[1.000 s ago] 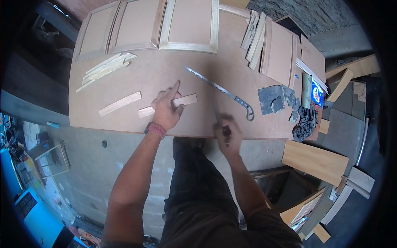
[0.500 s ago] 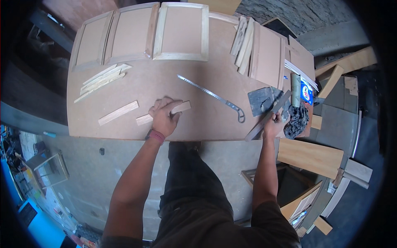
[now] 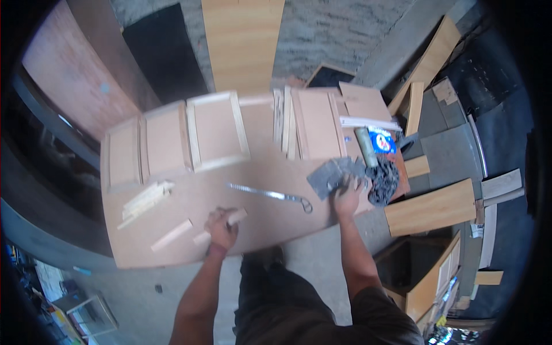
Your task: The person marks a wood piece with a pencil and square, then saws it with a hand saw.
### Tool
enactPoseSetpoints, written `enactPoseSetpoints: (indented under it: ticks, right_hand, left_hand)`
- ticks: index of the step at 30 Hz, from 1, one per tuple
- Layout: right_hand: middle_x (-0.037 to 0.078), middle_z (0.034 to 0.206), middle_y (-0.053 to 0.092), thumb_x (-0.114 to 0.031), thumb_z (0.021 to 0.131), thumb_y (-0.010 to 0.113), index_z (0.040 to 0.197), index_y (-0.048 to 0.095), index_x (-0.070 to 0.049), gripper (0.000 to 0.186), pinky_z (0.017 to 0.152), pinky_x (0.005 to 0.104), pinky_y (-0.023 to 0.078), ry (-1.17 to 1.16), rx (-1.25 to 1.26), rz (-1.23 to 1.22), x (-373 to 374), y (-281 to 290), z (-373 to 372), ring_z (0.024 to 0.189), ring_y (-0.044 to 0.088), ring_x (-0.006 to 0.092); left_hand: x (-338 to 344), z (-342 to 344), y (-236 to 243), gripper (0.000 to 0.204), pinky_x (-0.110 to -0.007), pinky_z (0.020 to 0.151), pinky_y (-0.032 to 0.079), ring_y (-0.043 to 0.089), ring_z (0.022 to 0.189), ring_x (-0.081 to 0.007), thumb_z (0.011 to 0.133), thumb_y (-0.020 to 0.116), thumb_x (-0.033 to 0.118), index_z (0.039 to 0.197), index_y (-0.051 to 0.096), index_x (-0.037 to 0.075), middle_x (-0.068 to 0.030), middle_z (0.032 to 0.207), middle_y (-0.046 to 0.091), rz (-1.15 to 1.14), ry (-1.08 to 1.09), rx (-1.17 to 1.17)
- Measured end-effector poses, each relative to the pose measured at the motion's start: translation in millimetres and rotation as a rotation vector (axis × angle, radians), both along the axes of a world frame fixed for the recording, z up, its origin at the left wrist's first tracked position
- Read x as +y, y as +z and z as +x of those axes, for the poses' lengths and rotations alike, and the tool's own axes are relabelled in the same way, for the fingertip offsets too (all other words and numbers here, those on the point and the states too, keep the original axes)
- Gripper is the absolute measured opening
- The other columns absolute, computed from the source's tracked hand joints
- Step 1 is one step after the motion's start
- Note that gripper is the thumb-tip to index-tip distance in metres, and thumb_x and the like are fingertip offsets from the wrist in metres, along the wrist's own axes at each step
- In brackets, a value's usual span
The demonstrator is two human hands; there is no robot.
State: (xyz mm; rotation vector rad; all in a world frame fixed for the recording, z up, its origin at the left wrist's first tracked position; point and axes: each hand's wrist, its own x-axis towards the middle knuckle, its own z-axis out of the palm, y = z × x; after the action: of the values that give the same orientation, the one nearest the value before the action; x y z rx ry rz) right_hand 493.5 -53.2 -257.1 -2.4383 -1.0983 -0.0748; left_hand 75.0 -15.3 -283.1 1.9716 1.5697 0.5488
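Note:
My left hand [image 3: 221, 229] grips a short pale wooden strip [image 3: 237, 216] lying on the board tabletop [image 3: 259, 236]. A similar strip [image 3: 171, 236] lies to its left. My right hand [image 3: 349, 195] has bent fingers over dark grey sheets [image 3: 325, 181], perhaps sandpaper; motion blur and the sheets hide what they hold. A crumpled dark cloth [image 3: 382, 181] is just right of that hand. A handsaw [image 3: 270, 194] lies between my hands.
Framed panels [image 3: 215, 129] line the back of the table, with loose battens [image 3: 284, 123] among them. A strip pile [image 3: 144, 198] lies at left; a green roll [image 3: 366, 148] and blue pack [image 3: 382, 141] at right. Plywood boards [image 3: 428, 207] and a frame [image 3: 86, 316] surround the table.
The view has swung, showing more wall behind the table. My right hand has moved right onto the dark sheets; the long flat piece it carried is no longer visible. My left hand remains on its strip.

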Motion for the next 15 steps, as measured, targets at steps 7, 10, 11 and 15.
enactPoseSetpoints:
  ticks: [7, 10, 11, 15]
  right_hand:
    - [0.020, 0.119, 0.062, -0.024, 0.089, 0.075, 0.130, 0.065, -0.004, 0.046, 0.102, 0.0466, 0.049, 0.617, 0.167, -0.054, 4.8, 13.5, -83.8, 0.116, 0.060, 0.0409]
    - [0.017, 0.110, 0.062, -0.013, 0.088, 0.076, 0.115, 0.066, -0.004, 0.031, 0.094, 0.0461, 0.049, 0.617, 0.168, -0.071, -3.5, -12.5, -81.1, 0.108, 0.060, 0.0385]
    - [0.016, 0.108, 0.062, -0.009, 0.087, 0.075, 0.109, 0.064, -0.004, 0.026, 0.091, 0.0467, 0.048, 0.610, 0.172, -0.059, -3.2, -9.2, -86.5, 0.106, 0.060, 0.0384]
    - [0.016, 0.094, 0.060, -0.008, 0.092, 0.073, 0.105, 0.056, -0.005, 0.021, 0.075, 0.0413, 0.049, 0.575, 0.404, -0.120, -32.4, 11.5, -111.6, 0.084, 0.061, 0.0347]
  left_hand:
    - [6.9, 12.3, 6.9, 0.050, -0.051, 0.102, 0.034, 0.051, 0.116, -0.0325, 0.077, 0.073, 0.011, 0.126, 0.071, 0.024, -0.0066, 0.114, 0.058, 0.074, -0.043, 0.003]
    - [26.7, 27.3, 11.4, 0.047, -0.050, 0.101, 0.034, 0.051, 0.117, -0.0317, 0.079, 0.073, 0.014, 0.125, 0.072, 0.021, -0.0078, 0.116, 0.056, 0.192, -0.080, -0.007]
    - [29.0, 29.8, 15.4, 0.045, -0.050, 0.101, 0.035, 0.051, 0.117, -0.0311, 0.080, 0.074, 0.017, 0.125, 0.072, 0.021, -0.0074, 0.117, 0.056, 0.201, -0.067, 0.007]
    - [26.2, 28.0, 11.0, 0.040, -0.050, 0.103, 0.035, 0.051, 0.118, -0.0297, 0.085, 0.075, 0.022, 0.125, 0.072, 0.022, -0.0065, 0.119, 0.057, 0.180, -0.010, 0.045]
